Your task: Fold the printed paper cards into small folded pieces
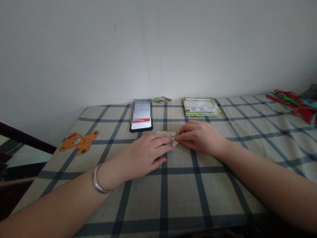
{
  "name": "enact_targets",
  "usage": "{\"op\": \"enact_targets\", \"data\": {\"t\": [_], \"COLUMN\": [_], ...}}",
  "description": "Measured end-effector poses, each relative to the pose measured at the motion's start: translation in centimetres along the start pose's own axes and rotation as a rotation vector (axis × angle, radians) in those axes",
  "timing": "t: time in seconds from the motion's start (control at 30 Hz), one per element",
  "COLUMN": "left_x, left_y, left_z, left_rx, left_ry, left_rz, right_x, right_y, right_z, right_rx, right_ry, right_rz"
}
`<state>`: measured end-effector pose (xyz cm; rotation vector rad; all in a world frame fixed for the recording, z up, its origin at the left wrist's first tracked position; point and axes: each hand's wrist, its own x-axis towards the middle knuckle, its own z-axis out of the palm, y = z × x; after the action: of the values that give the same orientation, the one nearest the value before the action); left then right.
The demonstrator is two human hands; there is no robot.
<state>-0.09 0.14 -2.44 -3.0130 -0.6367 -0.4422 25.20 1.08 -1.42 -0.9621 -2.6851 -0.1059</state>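
A small folded piece of printed paper [162, 133], white with green and orange print, lies on the checked tablecloth between my hands. My left hand [146, 153], with a silver bangle on its wrist, rests over the paper's left and near part, fingers stretched out flat and partly covering it. At the paper's right corner, my right hand [199, 136] is closed, thumb and fingertips pinching the edge. Just beyond the left hand, a phone [141, 125] lies with its screen lit and partly pixelated.
Against the wall sit a small folded paper shape [162, 99] and a stack of printed leaflets [201, 107]. An orange bear figure [80, 142] marks the left side of the tablecloth [146, 201]. Red and green straps or fabric [294, 105] lie at the far right.
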Motion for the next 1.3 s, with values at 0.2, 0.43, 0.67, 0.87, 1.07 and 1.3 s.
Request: {"op": "enact_targets", "data": {"t": [0.2, 0.43, 0.67, 0.87, 1.07, 1.3], "left_x": [0.0, 0.0, 0.0, 0.0, 0.2, 0.1], "left_y": [-0.1, -0.1, 0.2, 0.5, 0.4, 0.3], "left_z": [0.3, 0.0, 0.1, 0.3, 0.3, 0.4], "left_rx": [0.008, 0.013, 0.06, 0.097, 0.103, 0.096], "left_ry": [-0.007, -0.001, 0.009, 0.013, 0.023, 0.013], "left_rz": [0.006, 0.015, -0.002, 0.0, 0.01, 0.027], "right_x": [0.1, 0.1, 0.2, 0.0, -0.1, -0.3], "right_y": [-0.3, -0.5, -0.7, -1.4, -1.7, -1.5], "right_z": [-0.1, 0.0, -0.2, -0.8, -0.7, -0.6], "right_rx": [-0.03, -0.007, -0.019, -0.041, -0.066, -0.026], "right_ry": [-0.013, -0.001, -0.011, -0.042, -0.061, -0.061], "right_rz": [0.011, 0.007, -0.08, -0.171, -0.18, -0.184]}}
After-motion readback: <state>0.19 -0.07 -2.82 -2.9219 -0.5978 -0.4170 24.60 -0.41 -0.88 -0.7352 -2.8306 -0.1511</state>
